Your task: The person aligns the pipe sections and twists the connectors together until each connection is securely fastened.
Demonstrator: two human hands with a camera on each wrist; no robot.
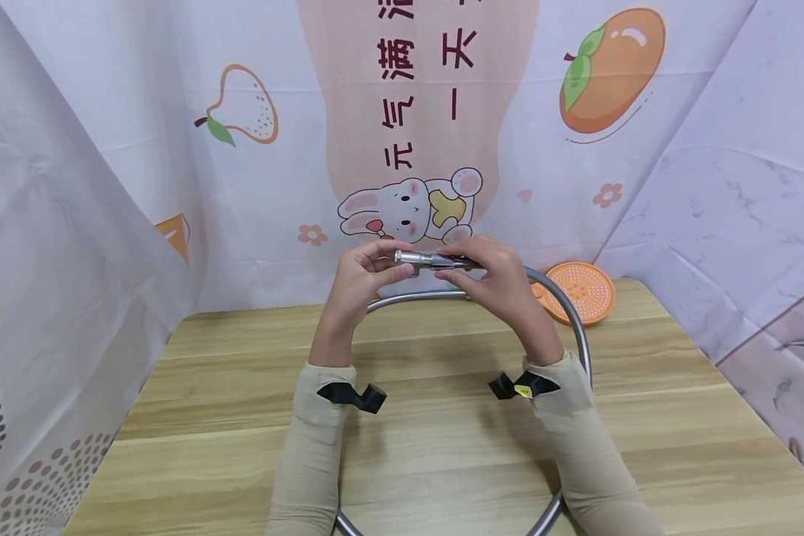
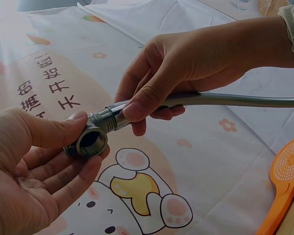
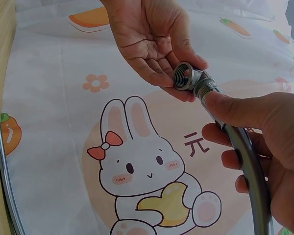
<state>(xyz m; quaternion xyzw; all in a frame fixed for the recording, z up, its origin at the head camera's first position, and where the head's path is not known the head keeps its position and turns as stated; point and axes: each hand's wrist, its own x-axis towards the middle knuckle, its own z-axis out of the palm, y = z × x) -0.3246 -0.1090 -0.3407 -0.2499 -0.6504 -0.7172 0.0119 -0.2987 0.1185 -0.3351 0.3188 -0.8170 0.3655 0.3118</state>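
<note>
My left hand (image 1: 368,275) pinches a small silver metal tee fitting (image 3: 200,77) between thumb and fingers. In the left wrist view the tee's threaded side opening faces the camera. My right hand (image 1: 499,275) grips the end of a silver shower hose (image 2: 225,99), thumb on its shiny end nut (image 2: 118,116). The nut sits in line with the tee, right at its threaded end, where some thread shows. Both hands are raised together over the far edge of the table.
The hose loops around both forearms and over the wooden table (image 1: 442,432). An orange perforated round head with a handle (image 1: 579,294) lies at the back right. A printed cloth (image 1: 254,216) hangs behind the table.
</note>
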